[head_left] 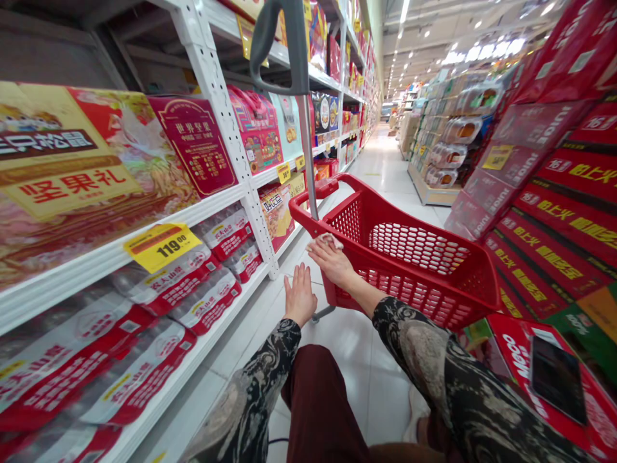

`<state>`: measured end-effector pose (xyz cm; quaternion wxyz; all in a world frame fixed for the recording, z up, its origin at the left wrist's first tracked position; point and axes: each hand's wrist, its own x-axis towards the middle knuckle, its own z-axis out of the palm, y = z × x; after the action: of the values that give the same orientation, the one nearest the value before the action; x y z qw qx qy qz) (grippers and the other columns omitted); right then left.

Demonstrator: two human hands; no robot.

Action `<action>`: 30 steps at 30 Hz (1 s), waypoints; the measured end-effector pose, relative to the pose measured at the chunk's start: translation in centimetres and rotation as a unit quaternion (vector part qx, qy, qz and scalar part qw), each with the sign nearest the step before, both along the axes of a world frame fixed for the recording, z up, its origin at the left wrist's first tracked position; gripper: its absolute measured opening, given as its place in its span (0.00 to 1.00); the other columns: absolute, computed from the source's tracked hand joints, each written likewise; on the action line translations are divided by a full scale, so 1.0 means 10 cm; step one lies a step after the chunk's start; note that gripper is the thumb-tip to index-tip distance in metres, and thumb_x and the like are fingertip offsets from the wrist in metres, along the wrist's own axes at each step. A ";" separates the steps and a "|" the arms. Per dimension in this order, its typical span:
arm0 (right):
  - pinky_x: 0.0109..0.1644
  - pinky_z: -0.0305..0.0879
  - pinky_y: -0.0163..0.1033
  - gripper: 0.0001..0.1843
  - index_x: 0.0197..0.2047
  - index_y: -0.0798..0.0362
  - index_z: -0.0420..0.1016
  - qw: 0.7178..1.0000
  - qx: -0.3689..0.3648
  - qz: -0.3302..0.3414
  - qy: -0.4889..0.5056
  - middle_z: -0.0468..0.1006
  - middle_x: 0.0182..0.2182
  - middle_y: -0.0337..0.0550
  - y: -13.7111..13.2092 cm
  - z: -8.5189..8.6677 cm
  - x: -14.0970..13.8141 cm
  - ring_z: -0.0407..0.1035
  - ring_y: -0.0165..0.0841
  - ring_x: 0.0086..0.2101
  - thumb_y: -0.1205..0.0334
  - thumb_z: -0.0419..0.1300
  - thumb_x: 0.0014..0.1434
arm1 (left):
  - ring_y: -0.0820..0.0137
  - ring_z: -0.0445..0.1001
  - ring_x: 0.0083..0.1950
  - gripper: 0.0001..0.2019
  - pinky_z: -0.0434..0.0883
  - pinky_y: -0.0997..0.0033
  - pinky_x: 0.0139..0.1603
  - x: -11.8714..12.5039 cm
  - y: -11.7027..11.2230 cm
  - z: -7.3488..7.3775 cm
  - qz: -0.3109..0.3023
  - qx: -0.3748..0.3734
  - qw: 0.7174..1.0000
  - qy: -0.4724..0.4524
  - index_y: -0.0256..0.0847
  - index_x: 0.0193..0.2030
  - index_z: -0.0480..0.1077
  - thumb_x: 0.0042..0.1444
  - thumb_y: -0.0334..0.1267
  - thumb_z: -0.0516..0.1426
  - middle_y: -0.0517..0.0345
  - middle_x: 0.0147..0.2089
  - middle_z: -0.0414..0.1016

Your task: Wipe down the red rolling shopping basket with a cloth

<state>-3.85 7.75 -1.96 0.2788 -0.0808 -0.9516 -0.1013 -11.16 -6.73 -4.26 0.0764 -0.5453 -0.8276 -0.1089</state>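
Note:
A red plastic shopping basket (405, 276) with perforated walls stands in front of me, and a metal pole with a grey handle (301, 58) rises from its near left end. At that end, my right hand (333, 262) presses a crumpled pale cloth (328, 240) to the basket's side; part of the cloth is hidden under the fingers. Just left of it, my left hand (299, 299) hovers over the floor with its fingers stretched out. Nothing shows in it, and it is apart from the basket.
White shelving (250, 199) with boxed gifts and shrink-wrapped bottles runs along the left. Stacked red drink cartons (554, 225) line the right. A black phone (558, 376) lies on a red box near my right arm. Beyond the basket, a tiled aisle (380, 154) leads away.

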 end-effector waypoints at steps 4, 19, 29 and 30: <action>0.61 0.57 0.54 0.20 0.55 0.57 0.69 0.997 -0.041 -0.025 -0.064 0.68 0.57 0.52 -0.16 -0.50 0.24 0.59 0.43 0.58 0.73 0.52 0.60 | 0.58 0.43 0.71 0.36 0.46 0.43 0.66 -0.04 -0.03 -0.04 0.000 -0.003 1.000 -0.001 0.29 0.65 0.49 0.46 0.30 0.51 0.40 0.70 0.43; 0.64 0.54 0.53 0.21 0.57 0.54 0.68 0.987 -0.036 -0.105 0.119 0.67 0.58 0.48 0.05 -0.22 0.99 0.52 0.39 0.62 0.72 0.48 0.63 | 0.59 0.39 0.71 0.36 0.41 0.42 0.67 0.26 0.75 0.78 -0.110 0.055 0.989 0.087 0.29 0.67 0.45 0.48 0.30 0.49 0.45 0.71 0.41; 0.63 0.56 0.52 0.21 0.56 0.51 0.68 0.977 -0.043 -0.112 0.175 0.69 0.56 0.49 -0.06 -0.53 1.81 0.53 0.36 0.62 0.73 0.48 0.63 | 0.60 0.40 0.71 0.33 0.42 0.42 0.67 0.75 0.83 0.41 -0.195 0.035 0.974 0.106 0.30 0.67 0.47 0.52 0.30 0.45 0.46 0.71 0.43; 0.64 0.55 0.53 0.20 0.56 0.52 0.69 0.971 -0.037 -0.122 0.203 0.68 0.57 0.49 -0.03 -0.46 1.85 0.52 0.37 0.62 0.73 0.48 0.63 | 0.60 0.40 0.71 0.33 0.41 0.42 0.67 0.79 0.84 0.41 -0.198 0.036 0.974 0.107 0.30 0.67 0.47 0.52 0.30 0.45 0.46 0.70 0.43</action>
<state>14.62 7.49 -6.52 0.4487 -0.2252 -0.8610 -0.0809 -3.29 1.65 -0.11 0.1607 -0.7036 -0.6860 -0.0924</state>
